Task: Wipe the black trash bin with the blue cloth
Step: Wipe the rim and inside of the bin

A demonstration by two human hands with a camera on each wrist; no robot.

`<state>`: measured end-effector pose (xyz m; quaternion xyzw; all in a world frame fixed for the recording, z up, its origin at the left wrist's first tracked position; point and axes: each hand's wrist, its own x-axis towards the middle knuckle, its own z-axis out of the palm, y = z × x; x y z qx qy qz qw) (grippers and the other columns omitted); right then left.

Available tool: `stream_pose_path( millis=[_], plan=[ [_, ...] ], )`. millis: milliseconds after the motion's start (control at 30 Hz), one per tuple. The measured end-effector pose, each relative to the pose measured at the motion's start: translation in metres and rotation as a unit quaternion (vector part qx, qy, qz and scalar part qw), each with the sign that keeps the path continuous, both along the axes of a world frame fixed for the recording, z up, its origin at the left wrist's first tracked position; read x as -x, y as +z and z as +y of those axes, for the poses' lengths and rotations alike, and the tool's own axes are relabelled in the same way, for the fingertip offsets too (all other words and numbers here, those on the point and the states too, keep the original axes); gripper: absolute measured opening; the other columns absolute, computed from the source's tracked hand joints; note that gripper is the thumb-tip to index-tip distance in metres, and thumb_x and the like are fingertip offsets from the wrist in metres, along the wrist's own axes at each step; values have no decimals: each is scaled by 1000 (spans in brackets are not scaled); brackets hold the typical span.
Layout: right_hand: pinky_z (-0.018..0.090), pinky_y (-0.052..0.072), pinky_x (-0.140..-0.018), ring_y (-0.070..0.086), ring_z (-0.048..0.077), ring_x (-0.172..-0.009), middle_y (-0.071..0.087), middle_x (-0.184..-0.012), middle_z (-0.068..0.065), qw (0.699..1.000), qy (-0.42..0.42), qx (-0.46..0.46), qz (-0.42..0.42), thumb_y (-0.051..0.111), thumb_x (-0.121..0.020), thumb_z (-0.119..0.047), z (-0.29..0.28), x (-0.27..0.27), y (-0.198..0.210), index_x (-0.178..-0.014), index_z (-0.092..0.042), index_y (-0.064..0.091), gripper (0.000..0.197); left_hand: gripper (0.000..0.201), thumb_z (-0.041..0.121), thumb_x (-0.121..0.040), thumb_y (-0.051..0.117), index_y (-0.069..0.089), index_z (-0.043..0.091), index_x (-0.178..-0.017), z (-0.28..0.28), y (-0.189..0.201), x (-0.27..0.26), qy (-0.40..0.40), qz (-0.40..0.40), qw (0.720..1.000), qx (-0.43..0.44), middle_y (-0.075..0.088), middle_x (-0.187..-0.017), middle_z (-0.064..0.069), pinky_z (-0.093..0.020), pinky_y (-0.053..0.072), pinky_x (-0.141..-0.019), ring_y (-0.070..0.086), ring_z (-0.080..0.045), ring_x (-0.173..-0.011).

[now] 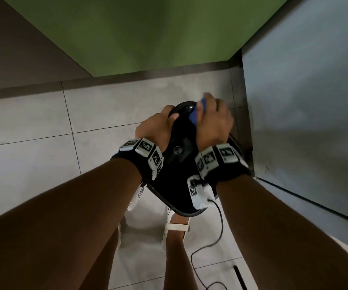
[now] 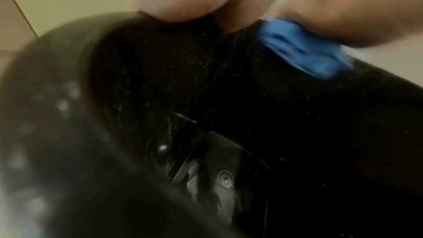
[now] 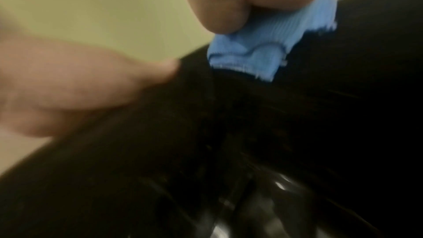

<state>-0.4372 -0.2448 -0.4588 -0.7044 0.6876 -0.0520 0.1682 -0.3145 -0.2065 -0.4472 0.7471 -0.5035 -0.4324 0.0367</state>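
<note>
Fingers of the left hand point(image 1: 155, 127) curl over the far left edge of the black trash bin point(image 1: 177, 164), thumb laid on its glossy top, gripping it to steady it. To the right, the right hand point(image 1: 214, 120) has its fingers bunched around the blue cloth point(image 1: 196, 115), pressing the wad down onto the bin's dark surface; only a small fold of cloth shows past the knuckles. In the left wrist view the cloth point(image 2: 302, 50) sits under the right hand on the upper right of the bin point(image 2: 206, 115), and fine dust specks lie across the black plastic between the two hands. The right wrist view shows the cloth point(image 3: 263, 50) pinched under fingertips against the bin point(image 3: 251, 133), its frayed edge touching the plastic.

The bin stands on the tiled floor point(image 1: 33, 143), tucked beside a grey panel point(image 1: 304, 101) on the right. Judging from this, the main risk is the bin tipping or sliding if the right hand pushes harder than the left can brace. The small wad could also slip out from under the fingers, leaving bare skin rubbing the dusty lid. A cable point(image 1: 221, 222) trails on the floor near the feet and might snag.
</note>
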Motion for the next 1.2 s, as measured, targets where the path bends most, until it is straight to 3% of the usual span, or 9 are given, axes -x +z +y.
stream_pose_path(
  millis=[200, 400, 500, 667, 800, 867, 933, 1033, 1200],
  plan=[
    [43, 34, -98, 44, 32, -118, 44, -133, 13, 994, 96, -50, -18, 40, -96, -32, -8, -8, 8, -133, -19, 43, 39, 35, 43, -98, 20, 39, 26, -122, 6, -4, 4, 49, 2, 999, -8, 55, -84, -1, -34, 38, -71, 57, -28, -85],
    [51, 29, -99, 40, 37, -121, 43, -135, 17, 973, -223, -47, 36, 28, -88, -51, 36, 55, 5, -131, -20, 45, 55, 37, 43, -98, 20, 38, 26, -126, 11, -4, 12, 94, 5, 996, 4, 65, -102, -9, -35, 39, -74, 59, -34, -94],
    [49, 31, -100, 38, 35, -121, 40, -136, 15, 960, -268, -73, 25, 38, -93, -40, 27, 55, 4, -131, -19, 43, 44, 36, 40, -99, 22, 39, 22, -125, 18, -3, 11, 120, 31, 992, 20, 65, -101, -13, -34, 39, -73, 60, -36, -94],
    [49, 31, -97, 37, 34, -119, 40, -135, 13, 995, -49, -92, -3, 44, -92, -37, -8, 33, 13, -131, -23, 43, 41, 43, 37, -98, 28, 26, 24, -139, 30, 1, -11, 202, 44, 978, 37, 59, -123, -18, -41, 44, -88, 57, -39, -109],
    [46, 30, -97, 36, 33, -119, 40, -136, 7, 990, 94, -99, -17, 43, -94, -36, -28, 14, 19, -135, -28, 39, 42, 48, 50, -95, 29, 30, 35, -141, -3, 5, -30, 20, -71, 996, 44, 29, -153, 0, -61, 16, -111, 25, -24, -142],
    [43, 29, -96, 37, 31, -118, 40, -136, 4, 983, 156, -99, 1, 42, -94, -37, -32, 6, 18, -137, -30, 35, 44, 44, 53, -95, 27, 45, 36, -131, -26, 5, -30, -87, -87, 992, 24, 38, -148, 6, -64, 5, -110, 15, -20, -145],
    [42, 28, -97, 37, 30, -118, 41, -135, 3, 977, 191, -99, 14, 41, -94, -39, -33, 1, 15, -138, -30, 34, 45, 44, 52, -96, 25, 54, 31, -121, -39, 3, -28, -136, -33, 990, -3, 55, -133, 2, -56, 15, -111, 32, -22, -139],
    [42, 28, -98, 38, 28, -119, 42, -133, 3, 978, 186, -96, 10, 42, -94, -40, -31, 3, 13, -136, -29, 38, 44, 44, 48, -97, 27, 58, 19, -107, -37, 1, -27, -126, 35, 991, -21, 63, -107, -6, -31, 38, -89, 55, -23, -103],
    [43, 31, -97, 37, 30, -120, 39, -137, 7, 987, 137, -88, -5, 42, -94, -38, -23, 6, 11, -138, -27, 34, 46, 47, 53, -95, 26, 59, 21, -102, -33, -1, -27, -124, -6, 992, 3, 64, -96, -4, -28, 37, -79, 57, -24, -97]
  ],
)
